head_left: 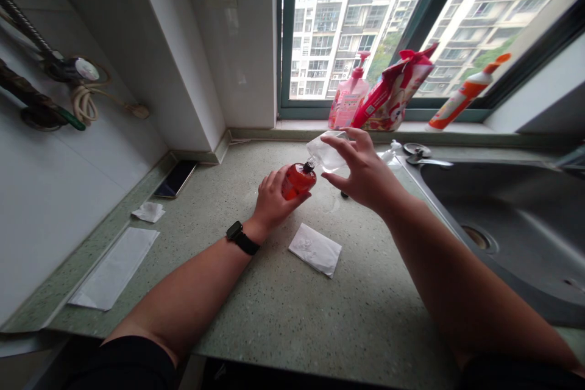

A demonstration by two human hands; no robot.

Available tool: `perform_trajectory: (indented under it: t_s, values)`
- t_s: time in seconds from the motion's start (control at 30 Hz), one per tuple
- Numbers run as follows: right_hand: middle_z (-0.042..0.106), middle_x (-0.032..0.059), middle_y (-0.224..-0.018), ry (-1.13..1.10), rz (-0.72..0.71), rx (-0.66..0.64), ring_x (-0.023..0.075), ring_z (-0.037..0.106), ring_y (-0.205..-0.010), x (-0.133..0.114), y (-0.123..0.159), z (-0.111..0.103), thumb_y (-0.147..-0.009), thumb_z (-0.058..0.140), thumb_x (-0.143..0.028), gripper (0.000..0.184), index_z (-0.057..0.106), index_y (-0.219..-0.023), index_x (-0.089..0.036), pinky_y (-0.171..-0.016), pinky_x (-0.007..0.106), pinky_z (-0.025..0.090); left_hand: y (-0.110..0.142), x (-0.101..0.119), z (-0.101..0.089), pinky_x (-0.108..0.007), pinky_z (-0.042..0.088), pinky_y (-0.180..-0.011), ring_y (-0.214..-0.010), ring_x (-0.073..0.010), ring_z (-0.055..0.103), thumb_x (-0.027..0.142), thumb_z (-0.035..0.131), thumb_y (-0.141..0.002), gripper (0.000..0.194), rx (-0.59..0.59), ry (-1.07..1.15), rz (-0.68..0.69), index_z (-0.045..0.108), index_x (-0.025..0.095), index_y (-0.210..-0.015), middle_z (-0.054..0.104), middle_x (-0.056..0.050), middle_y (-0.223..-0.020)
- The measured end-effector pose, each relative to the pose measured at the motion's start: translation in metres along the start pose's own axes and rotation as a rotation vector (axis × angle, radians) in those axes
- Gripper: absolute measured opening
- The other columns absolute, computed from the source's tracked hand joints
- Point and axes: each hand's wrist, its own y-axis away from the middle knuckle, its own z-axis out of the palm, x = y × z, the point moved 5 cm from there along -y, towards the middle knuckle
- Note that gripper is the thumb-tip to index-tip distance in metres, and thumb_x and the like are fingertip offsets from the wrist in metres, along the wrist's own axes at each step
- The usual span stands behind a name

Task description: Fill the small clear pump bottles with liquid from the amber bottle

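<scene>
My left hand (275, 197) is wrapped round a bottle of red-orange liquid (299, 183) with a dark neck, held over the counter. In my right hand (361, 164) is a clear bottle (328, 151), gripped between thumb and fingers. It is tipped toward the left, and its narrow neck meets or nearly meets the mouth of the red bottle. Whether liquid flows between them I cannot tell. A folded white paper towel (315, 250) lies on the counter below my hands. A small dark object (344, 194), partly hidden, sits beneath my right hand.
Along the left lie a phone (176, 178), a crumpled tissue (148, 212) and a folded white sheet (114, 268). A metal sink (503, 213) with a white pump top (392, 149) beside it is at right. A pink pump bottle (350, 100), a red bag (393, 94) and an orange-white bottle (461, 100) line the windowsill.
</scene>
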Motion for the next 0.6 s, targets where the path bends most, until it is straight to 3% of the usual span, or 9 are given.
perform_trajectory:
  t_s: [0.6]
  values:
    - [0.047, 0.0148, -0.157, 0.027, 0.012, 0.006, 0.0402, 0.067, -0.129, -0.0012, -0.0006, -0.0021, -0.090, 0.080, -0.032, 0.075, 0.054, -0.160, -0.039, -0.101, 0.061, 0.064, -0.0002, 0.0005, -0.0007, -0.052, 0.051, -0.114, -0.130, -0.0336, 0.067, 0.064, 0.084, -0.092, 0.079, -0.007, -0.006, 0.003, 0.053, 0.027, -0.155, 0.070, -0.013, -0.143]
